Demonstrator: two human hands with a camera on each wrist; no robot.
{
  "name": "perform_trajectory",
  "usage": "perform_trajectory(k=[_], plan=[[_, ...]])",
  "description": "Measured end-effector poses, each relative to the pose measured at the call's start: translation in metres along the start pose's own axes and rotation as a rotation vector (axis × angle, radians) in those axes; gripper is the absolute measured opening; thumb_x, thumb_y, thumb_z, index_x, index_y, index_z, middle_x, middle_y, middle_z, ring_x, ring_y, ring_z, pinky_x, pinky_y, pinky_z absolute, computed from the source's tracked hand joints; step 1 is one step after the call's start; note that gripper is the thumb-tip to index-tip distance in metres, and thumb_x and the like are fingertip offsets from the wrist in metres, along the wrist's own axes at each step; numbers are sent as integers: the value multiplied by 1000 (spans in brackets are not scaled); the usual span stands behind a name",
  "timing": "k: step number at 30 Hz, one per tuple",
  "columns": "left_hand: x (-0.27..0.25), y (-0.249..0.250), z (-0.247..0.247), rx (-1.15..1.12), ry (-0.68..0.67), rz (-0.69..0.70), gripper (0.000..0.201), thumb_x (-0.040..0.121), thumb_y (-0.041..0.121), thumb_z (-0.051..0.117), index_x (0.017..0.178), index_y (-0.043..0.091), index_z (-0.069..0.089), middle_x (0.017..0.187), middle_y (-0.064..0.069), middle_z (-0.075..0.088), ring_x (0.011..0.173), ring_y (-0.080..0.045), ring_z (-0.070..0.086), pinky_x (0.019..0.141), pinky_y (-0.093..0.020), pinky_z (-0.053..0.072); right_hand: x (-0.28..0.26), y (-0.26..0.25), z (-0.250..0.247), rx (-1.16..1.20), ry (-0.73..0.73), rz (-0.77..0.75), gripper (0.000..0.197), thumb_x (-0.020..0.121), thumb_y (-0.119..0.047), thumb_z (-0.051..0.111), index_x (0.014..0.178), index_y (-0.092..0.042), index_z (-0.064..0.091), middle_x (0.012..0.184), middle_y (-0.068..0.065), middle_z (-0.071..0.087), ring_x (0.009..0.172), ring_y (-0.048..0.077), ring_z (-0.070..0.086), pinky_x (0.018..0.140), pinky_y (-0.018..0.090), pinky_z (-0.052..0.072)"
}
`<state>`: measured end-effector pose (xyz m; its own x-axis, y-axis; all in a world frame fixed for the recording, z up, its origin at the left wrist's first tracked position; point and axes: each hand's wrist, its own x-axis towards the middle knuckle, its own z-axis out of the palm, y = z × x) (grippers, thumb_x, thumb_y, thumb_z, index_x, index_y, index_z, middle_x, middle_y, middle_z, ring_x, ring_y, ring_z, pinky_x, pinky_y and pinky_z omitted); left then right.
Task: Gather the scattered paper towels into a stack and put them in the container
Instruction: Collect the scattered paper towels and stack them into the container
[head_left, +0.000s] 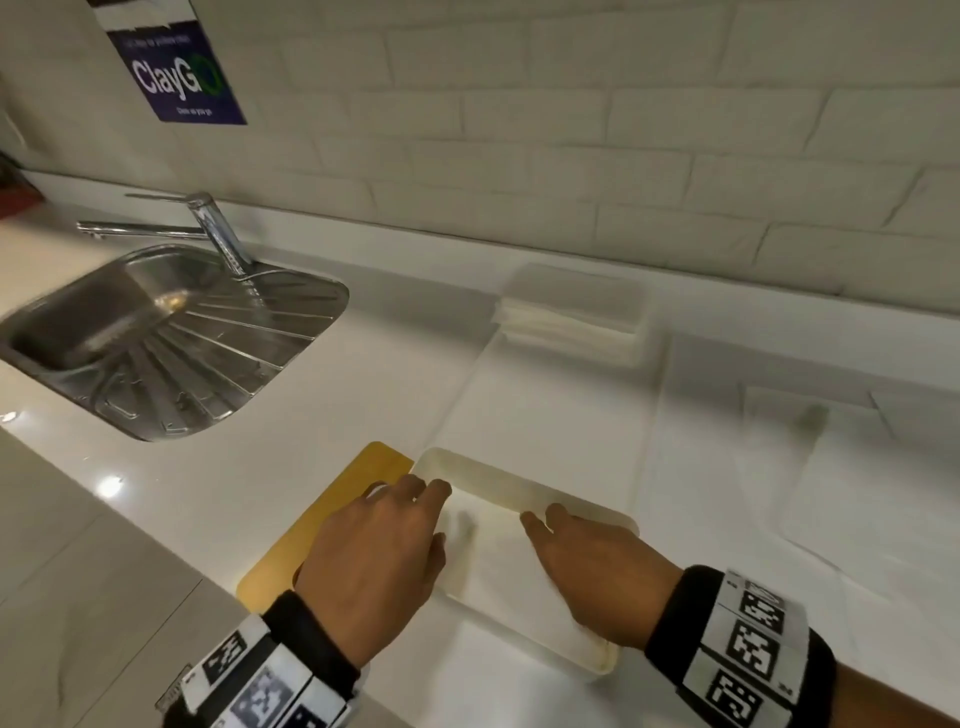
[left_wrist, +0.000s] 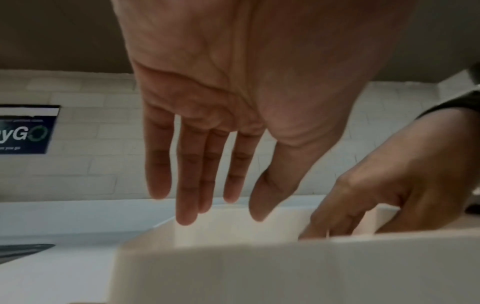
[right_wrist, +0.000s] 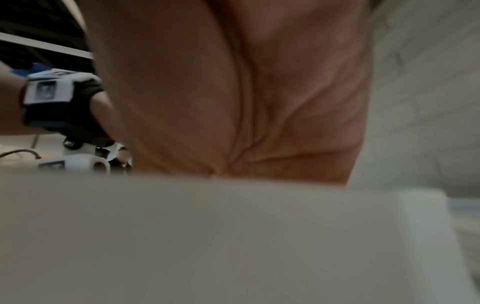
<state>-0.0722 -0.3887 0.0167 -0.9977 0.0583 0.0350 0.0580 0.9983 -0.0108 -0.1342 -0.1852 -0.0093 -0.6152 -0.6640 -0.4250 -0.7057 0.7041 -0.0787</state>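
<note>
Item: shallow cream plastic rectangular container (head_left: 524, 486), long axis running from near our body away and leftward, lying directly under both our hands.

Contents: white paper towels (head_left: 498, 551) lie flat inside it, between our two hands; how many sheets we cannot tell.

Left hand (head_left: 376, 538): fingers straight and loosely spread, holding nothing. The left wrist view shows the fingertips (left_wrist: 185, 218) hanging just above the container's near-left corner, apart from the wall.

Right hand (head_left: 592, 566): reaches down into the container, fingers extended toward the towels. Whether they press or pinch a sheet we cannot tell; the right wrist view is blocked by the palm and the container wall (right_wrist: 207, 236).

Outstanding stock: more white paper towel sheets (head_left: 857, 483) lie spread on the counter, rightward of the right hand and well apart from it. We judge the right hand nearer to these, so the next reach falls to it.

Adjacent: flat yellow cutting board (head_left: 311, 525) under the left hand's outer side, touching the container.
</note>
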Motion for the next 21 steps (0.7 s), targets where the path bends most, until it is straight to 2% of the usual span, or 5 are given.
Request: perform_trajectory(k=[6,10,15,18,21], plan=[[-16,30,-18,-180,-31,16,26,91,47,45,108,42,64,90,23,69,67,-4,69,44,-22,49,-60,15,-16,179,215,-57,47,97,-6,38,139,-28,42,130,-3,49,106,23,58,90,38,49],[-47,96,-44,-447,-32,118,26,91,56,43,113,53,56,100,39,65,78,10,67,54,-23,59,-149,77,9,327,366,117,42,101,-20,42,136,-44,45,126,-26,49,113,2,54,94,17,43],[-76,210,-11,-702,-320,313,28,84,65,39,110,67,49,109,39,61,101,14,61,86,-21,54,-265,137,115,247,121,419,70,74,-44,80,135,-42,47,131,-12,51,109,11,59,82,24,54],[-78,258,29,-631,-373,346,28,93,52,46,119,50,57,111,32,64,105,12,58,92,-21,51,-302,145,157,282,31,444,65,96,-46,53,150,-47,18,151,-17,22,131,9,35,100,24,41],[-76,291,49,-537,-394,334,26,101,41,50,124,41,61,114,26,64,106,8,58,95,-20,48,-310,152,177,321,155,393,56,98,-30,52,147,-44,28,140,-16,33,123,8,39,90,22,43]])
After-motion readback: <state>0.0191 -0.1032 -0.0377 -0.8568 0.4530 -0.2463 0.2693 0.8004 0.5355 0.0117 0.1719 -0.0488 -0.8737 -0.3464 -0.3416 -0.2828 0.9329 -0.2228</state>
